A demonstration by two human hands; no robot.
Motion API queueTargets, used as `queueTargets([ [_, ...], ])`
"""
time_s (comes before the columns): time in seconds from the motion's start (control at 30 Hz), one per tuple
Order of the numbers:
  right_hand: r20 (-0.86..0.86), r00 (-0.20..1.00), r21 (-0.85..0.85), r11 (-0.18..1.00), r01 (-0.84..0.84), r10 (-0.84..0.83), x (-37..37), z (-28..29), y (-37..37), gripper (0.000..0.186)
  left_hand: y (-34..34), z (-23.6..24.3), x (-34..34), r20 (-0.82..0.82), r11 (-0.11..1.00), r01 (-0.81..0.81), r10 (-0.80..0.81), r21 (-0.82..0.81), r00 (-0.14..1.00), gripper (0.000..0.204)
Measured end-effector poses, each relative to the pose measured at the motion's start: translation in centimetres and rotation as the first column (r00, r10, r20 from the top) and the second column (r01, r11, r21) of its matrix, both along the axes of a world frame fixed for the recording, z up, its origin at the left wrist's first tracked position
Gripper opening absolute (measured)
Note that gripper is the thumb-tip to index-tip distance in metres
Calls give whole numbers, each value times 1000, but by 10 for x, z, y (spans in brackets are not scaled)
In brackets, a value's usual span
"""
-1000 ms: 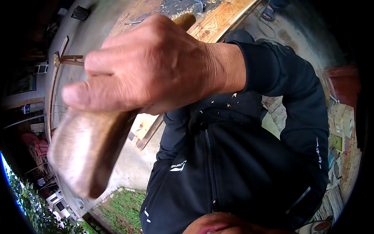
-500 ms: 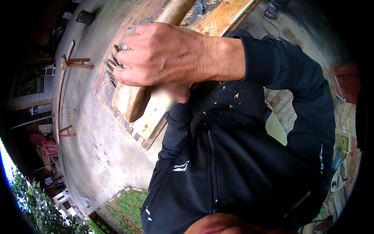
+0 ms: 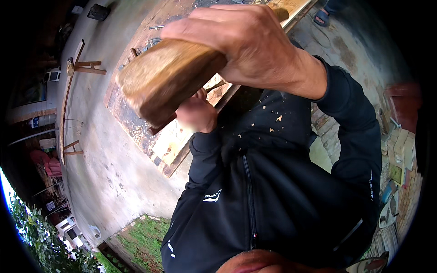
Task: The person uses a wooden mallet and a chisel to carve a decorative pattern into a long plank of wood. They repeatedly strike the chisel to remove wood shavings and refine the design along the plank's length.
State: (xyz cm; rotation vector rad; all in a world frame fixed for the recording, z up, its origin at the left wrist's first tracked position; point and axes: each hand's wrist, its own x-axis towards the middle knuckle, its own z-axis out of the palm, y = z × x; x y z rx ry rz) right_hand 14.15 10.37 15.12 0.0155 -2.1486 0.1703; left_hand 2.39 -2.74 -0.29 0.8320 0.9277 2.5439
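Raised above the workbench, my right hand (image 3: pixel 248 43) is closed around a wooden mallet (image 3: pixel 168 75). The mallet's thick head hangs over the bench and hides part of what is beneath. Below it, my left hand (image 3: pixel 199 113) is closed around a chisel (image 3: pixel 216 86), whose blade shows past the fingers and points at a pale wooden board (image 3: pixel 170 146). A blur covers part of this hand. The two hands are apart, with the mallet head clear of the chisel.
Under the board is a worn workbench (image 3: pixel 124 102) strewn with wood shavings. Several metal tools lie behind the mallet. On the concrete floor at left stands a wooden trestle (image 3: pixel 65 109), with a dark bucket (image 3: pixel 98 12) farther back. Another person's sandalled foot (image 3: pixel 321 17) is at the far right.
My right hand has lifted the mallet up and toward me, so its head now shows larger and higher. My left hand stays near the same spot and is less covered.
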Motion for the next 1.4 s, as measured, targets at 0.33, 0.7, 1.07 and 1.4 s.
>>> queueTargets([
  [0.33,349,936,-797,541,268,52,63,-114,59,41,-3,3,-41,98,996,69,-73,51,993,57],
  [0.7,454,883,-878,232,419,121,71,-146,69,49,7,-1,-45,116,986,166,-164,-12,980,60],
  [1.07,487,866,-852,277,443,112,70,-142,66,40,9,-4,-46,111,977,211,-207,-25,972,58],
  [1.4,541,839,-680,615,400,54,54,-125,69,55,23,4,-47,105,947,287,-274,-145,956,55],
])
